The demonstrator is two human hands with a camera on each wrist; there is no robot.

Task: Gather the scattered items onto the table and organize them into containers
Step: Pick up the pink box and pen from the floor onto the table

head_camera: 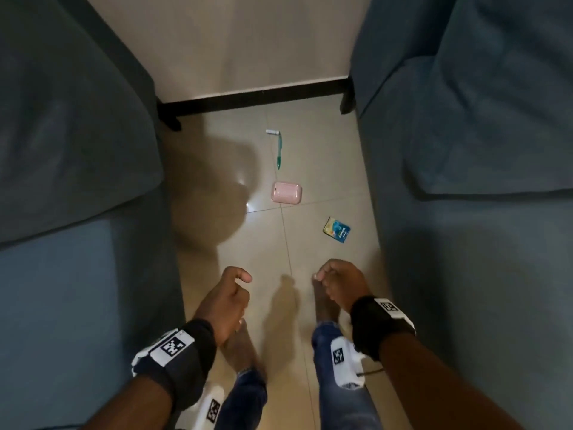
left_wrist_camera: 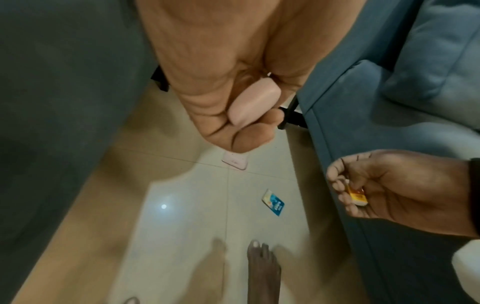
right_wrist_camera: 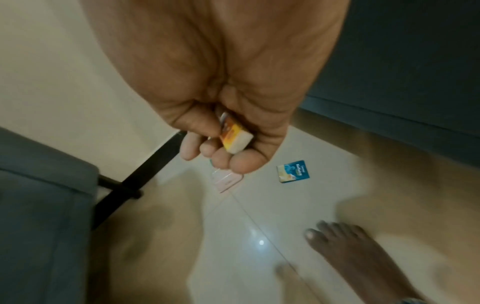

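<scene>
Three items lie on the tiled floor between two sofas: a green-handled razor point(head_camera: 277, 147) farthest off, a pink case point(head_camera: 286, 192) in the middle, and a small blue and yellow box point(head_camera: 337, 229) nearest, to the right. My left hand point(head_camera: 240, 288) hangs above the floor short of them, its fingers curled round a pale pink bar point(left_wrist_camera: 255, 100). Beside it, my right hand point(head_camera: 324, 279) grips a small yellow and white box point(right_wrist_camera: 235, 136). In both wrist views the pink case point(left_wrist_camera: 236, 162) shows on the floor just beyond the fingers.
Blue sofas point(head_camera: 77, 181) point(head_camera: 480, 181) wall in the narrow strip of floor on both sides, with dark legs point(head_camera: 172, 121) at the far end. A cream wall with a black skirting board point(head_camera: 254, 99) closes the gap. My bare feet point(right_wrist_camera: 350, 246) stand on the tiles below the hands.
</scene>
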